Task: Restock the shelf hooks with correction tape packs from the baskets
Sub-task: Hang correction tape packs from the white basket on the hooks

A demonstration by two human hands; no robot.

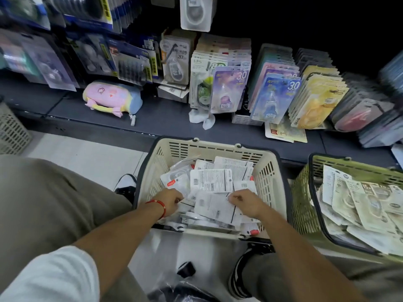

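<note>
A cream basket (270, 171) on the floor in front of me holds several white correction tape packs (210, 180), most lying back side up. Both my hands are inside it near its front edge. My left hand (171, 199), with a red string at the wrist, has its fingers curled round the edge of a pack. My right hand (245, 201) pinches the top of a white pack (216, 209) lying between the two hands. A green basket (305, 201) at the right holds more packs (357, 205). Rows of hanging and leaning packs (229, 90) fill the shelf above.
A pastel plush pouch (112, 98) lies on the dark shelf base (152, 118). A grey crate (12, 129) stands at the far left. My knees and shoes flank the cream basket. A dark bag (185, 288) lies on the floor below.
</note>
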